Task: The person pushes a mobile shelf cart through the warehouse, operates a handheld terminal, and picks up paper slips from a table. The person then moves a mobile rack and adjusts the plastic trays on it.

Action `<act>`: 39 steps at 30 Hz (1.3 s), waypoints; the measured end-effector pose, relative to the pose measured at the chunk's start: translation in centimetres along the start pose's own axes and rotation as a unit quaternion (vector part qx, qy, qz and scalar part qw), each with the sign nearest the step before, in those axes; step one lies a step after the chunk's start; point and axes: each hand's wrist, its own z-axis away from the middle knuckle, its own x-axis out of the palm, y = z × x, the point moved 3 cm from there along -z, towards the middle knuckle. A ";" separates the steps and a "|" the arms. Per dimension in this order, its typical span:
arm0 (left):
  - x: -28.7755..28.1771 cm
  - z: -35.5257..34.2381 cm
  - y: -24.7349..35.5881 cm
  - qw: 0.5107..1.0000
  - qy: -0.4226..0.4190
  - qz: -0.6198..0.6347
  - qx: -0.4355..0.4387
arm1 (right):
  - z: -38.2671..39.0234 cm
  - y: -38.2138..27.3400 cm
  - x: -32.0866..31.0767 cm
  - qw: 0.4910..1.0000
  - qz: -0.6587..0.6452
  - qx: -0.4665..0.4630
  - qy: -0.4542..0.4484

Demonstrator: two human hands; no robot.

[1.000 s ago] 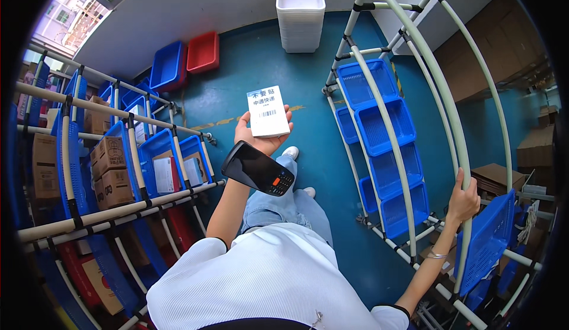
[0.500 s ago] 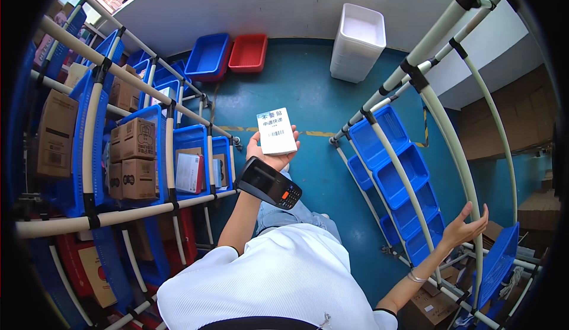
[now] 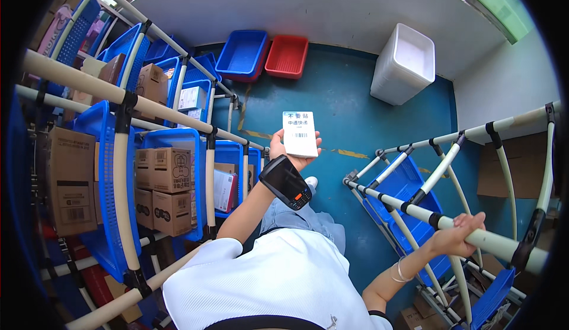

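On my left palm (image 3: pixel 300 162) lies a thick white stack of paper labels (image 3: pixel 300 140) with dark print and a barcode; my fingers curl round its sides. A black handheld scanner (image 3: pixel 285 182) with an orange button sits on my left wrist. At the right, my right hand (image 3: pixel 459 237) wraps round the cream tube (image 3: pixel 409 210) of a rack. Its wrist wears a bracelet (image 3: pixel 400 271). Below that tube are several blue bins (image 3: pixel 418 235) in the rack.
At the left stands a tube rack (image 3: pixel 121 146) with blue baskets holding brown cartons (image 3: pixel 172 170). Along the far wall are a blue bin (image 3: pixel 242 51), a red bin (image 3: pixel 287 56) and a stack of white tubs (image 3: pixel 404 63). Yellow tape (image 3: pixel 349 153) marks the teal floor.
My right hand, open beside the rack before, has closed round its tube. The room has shifted in view, with the far bins now further right. The label stack stays in my left hand.
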 end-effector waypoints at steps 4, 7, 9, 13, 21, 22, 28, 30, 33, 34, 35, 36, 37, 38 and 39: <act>1.4 -2.0 -1.4 0.998 -0.033 0.000 -0.047 | 2.3 -2.1 -7.1 1.000 0.015 -0.008 -0.008; 2.2 -2.4 -3.2 0.994 -0.046 -0.024 -0.095 | 4.0 -2.9 -15.6 0.988 -0.116 0.001 -0.099; 2.5 -3.0 -3.7 0.988 -0.044 -0.045 -0.138 | 6.0 -3.4 -18.9 0.968 -0.215 0.004 -0.131; 2.8 -4.5 -0.9 0.985 0.004 -0.084 -0.152 | 11.7 -8.7 -20.5 0.998 -0.046 0.044 0.024; 4.1 -10.2 0.4 0.947 0.022 -0.173 -0.270 | 17.9 -15.5 -25.1 0.841 0.269 -0.003 0.470; 3.4 -10.4 0.0 0.941 0.015 -0.184 -0.283 | 17.5 -17.1 -23.7 0.802 0.342 0.013 0.490; 6.8 -21.3 3.0 0.918 -0.019 -0.202 -0.340 | 15.5 -6.0 -8.7 0.856 0.370 -0.108 0.345; 8.1 -21.7 1.8 0.909 -0.024 -0.191 -0.370 | 14.0 -2.5 -6.6 0.949 0.163 -0.002 0.269; 8.5 -21.8 1.5 0.907 -0.029 -0.185 -0.376 | 13.2 -1.7 -6.9 0.918 0.202 0.008 0.342; 8.7 -22.0 2.2 0.911 -0.032 -0.192 -0.362 | 13.0 -1.3 -6.4 0.919 0.198 0.008 0.342; 9.0 -22.1 2.8 0.916 -0.034 -0.199 -0.347 | 12.6 -0.8 -5.5 0.920 0.216 -0.007 0.326; 9.1 -22.2 3.2 0.920 -0.037 -0.206 -0.331 | 12.2 -0.4 -4.7 0.922 0.234 -0.021 0.309; 9.4 -21.9 3.6 0.922 -0.036 -0.208 -0.324 | 11.9 -0.1 -4.1 0.924 0.229 -0.017 0.307; 9.6 -21.5 3.9 0.925 -0.030 -0.202 -0.321 | 11.5 0.0 -3.4 0.924 0.226 -0.036 0.306; 9.7 -21.0 4.4 0.930 -0.024 -0.193 -0.313 | 11.0 0.3 -2.6 0.926 0.219 -0.055 0.301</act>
